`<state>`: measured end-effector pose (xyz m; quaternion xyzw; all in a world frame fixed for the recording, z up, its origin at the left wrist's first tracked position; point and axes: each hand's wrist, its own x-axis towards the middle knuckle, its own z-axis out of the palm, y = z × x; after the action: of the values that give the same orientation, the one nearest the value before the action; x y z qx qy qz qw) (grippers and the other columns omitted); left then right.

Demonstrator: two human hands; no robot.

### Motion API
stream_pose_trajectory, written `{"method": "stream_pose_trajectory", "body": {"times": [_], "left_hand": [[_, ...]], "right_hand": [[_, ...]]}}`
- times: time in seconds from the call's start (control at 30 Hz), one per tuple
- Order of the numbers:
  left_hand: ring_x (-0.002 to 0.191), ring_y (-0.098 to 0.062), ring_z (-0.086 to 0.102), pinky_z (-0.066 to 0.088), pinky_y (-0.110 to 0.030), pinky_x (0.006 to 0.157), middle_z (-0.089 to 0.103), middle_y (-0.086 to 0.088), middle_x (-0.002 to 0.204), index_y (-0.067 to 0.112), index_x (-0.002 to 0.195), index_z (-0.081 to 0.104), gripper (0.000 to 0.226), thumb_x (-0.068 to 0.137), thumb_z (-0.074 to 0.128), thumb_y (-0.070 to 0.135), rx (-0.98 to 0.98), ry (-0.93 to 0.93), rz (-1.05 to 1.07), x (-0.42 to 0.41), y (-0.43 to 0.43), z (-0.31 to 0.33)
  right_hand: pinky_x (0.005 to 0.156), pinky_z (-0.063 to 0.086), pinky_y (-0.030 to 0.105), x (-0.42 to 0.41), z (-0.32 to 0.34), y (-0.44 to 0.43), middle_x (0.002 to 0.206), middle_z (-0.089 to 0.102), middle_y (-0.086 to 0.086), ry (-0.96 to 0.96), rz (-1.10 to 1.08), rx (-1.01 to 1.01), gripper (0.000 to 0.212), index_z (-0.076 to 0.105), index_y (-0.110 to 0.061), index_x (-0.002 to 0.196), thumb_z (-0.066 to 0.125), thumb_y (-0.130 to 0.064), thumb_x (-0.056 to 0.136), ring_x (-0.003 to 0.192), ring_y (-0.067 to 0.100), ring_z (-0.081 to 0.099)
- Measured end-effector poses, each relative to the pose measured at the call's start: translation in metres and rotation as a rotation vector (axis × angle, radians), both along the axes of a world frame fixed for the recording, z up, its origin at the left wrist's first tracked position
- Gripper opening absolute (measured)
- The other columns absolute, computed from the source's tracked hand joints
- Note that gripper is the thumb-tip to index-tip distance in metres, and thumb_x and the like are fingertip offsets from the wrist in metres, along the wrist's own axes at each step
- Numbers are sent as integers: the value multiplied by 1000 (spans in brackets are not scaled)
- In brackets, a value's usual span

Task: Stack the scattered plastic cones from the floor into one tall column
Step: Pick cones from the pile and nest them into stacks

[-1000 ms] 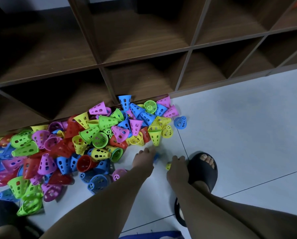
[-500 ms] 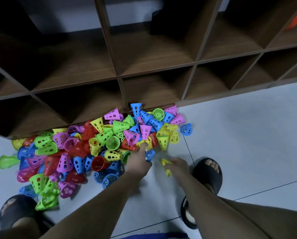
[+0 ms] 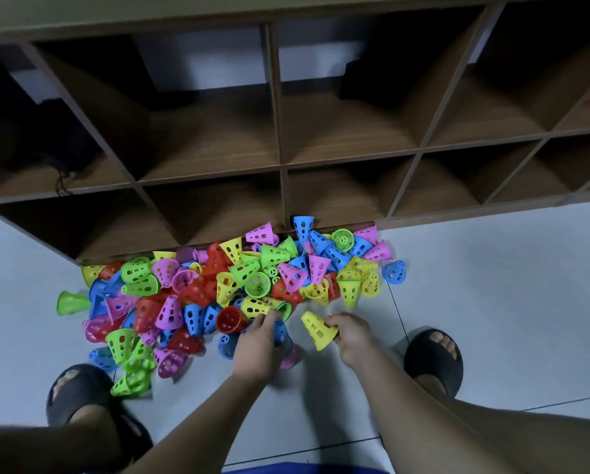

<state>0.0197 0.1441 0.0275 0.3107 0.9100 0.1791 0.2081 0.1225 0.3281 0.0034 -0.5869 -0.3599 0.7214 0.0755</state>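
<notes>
A heap of perforated plastic cones (image 3: 239, 285) in yellow, green, blue, pink and red lies on the floor against the shelf base. My right hand (image 3: 351, 335) grips a yellow cone (image 3: 316, 330) by its wide end, lifted just off the floor at the heap's near edge. My left hand (image 3: 257, 347) is closed around a blue cone (image 3: 281, 331) right beside it, fingers touching the heap. A pink cone (image 3: 292, 359) peeks out under the left hand.
A dark wooden cubby shelf (image 3: 283, 165) stands directly behind the heap. My feet in black slippers sit at left (image 3: 78, 391) and right (image 3: 434, 357). Pale tiled floor (image 3: 492, 285) stretches to the right. A lone blue cone (image 3: 394, 271) lies at the heap's right edge.
Both hands moved from flat on the floor to holding cones: the right lifted a yellow one, the left closed on a blue one. The camera tilted up and nearer.
</notes>
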Motion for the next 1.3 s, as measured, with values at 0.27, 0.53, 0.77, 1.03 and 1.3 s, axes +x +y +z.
{"method": "stream_pose_trajectory", "body": {"times": [0.27,0.53,0.77,1.03,1.3], "left_hand": [[102,-26,65,44,-39,85,68,6,110,32,110,47,39,80,72,36,-93,108,-93,3,-8,-18],[105,-23,57,40,-39,91,68,7,106,33,111,55,50,72,78,55,-83,79,-69,-10,-15,-12],[109,-21,59,36,-38,90,70,13,111,35,117,61,54,69,68,60,-154,96,-172,-15,-9,-19],[91,-26,69,43,-35,83,71,5,98,26,102,60,40,77,65,57,-176,155,-202,-8,8,-24],[90,-31,71,55,-37,70,71,-2,106,24,128,49,51,87,67,48,-181,117,-182,-10,11,-26]], "right_hand": [[83,52,35,-19,14,-15,87,73,7,270,31,-114,31,72,-2,97,46,16,95,88,22,66],[71,60,35,-33,14,-32,97,68,10,374,43,-263,38,66,2,124,48,15,93,94,25,69],[62,62,36,-32,29,-31,90,65,9,426,-19,-314,38,66,2,125,45,14,97,82,24,73],[64,60,31,-22,22,-31,84,62,6,384,-49,-301,44,57,6,134,41,17,95,80,19,65],[69,56,41,-24,11,-27,104,56,13,336,-72,-297,48,58,-8,133,43,17,95,93,26,62]]}}
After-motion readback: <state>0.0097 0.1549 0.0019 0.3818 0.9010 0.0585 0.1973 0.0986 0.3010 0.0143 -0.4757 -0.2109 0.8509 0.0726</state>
